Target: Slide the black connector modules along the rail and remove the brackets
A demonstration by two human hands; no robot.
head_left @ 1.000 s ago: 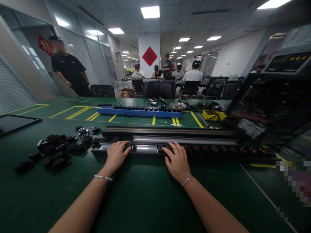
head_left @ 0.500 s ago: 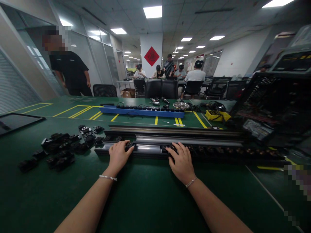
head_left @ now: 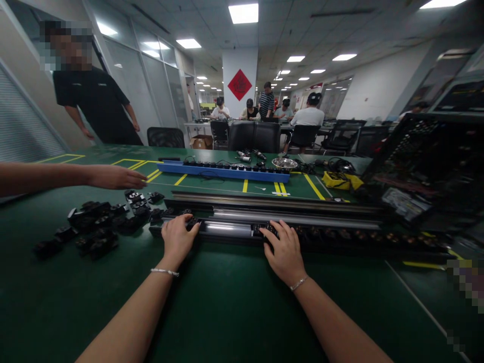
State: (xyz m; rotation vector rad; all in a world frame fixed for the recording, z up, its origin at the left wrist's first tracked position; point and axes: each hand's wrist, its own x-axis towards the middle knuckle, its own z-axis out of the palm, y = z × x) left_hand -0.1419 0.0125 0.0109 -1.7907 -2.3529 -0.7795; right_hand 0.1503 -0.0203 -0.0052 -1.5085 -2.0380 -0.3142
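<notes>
A long black rail with a shiny inner channel (head_left: pixel 227 228) lies across the green table in front of me. Near its left end, my left hand (head_left: pixel 177 244) pinches a black socket-like module (head_left: pixel 193 222) between thumb and fingers. My right hand (head_left: pixel 284 249) grips the rail farther right, fingers curled over black modules (head_left: pixel 257 230) seated in it, thumb on the near side. Bare channel shows between my hands. More modules with coppery spots (head_left: pixel 359 236) fill the rail to the right. Loose black modules (head_left: pixel 94 217) lie piled at the left.
Another person's arm (head_left: pixel 109 176) reaches in from the left above the pile. More rails (head_left: pixel 272 202) lie just behind mine. Beyond are a blue rail (head_left: pixel 227 173), a metal bowl (head_left: pixel 284 163) and a yellow bag (head_left: pixel 341 180). A dark perforated rack (head_left: pixel 427 166) stands right.
My left hand has slid left with the module, widening the bare stretch of channel. My right hand stays put on the rail. Another person's arm has entered from the left; the standing person has come nearer.
</notes>
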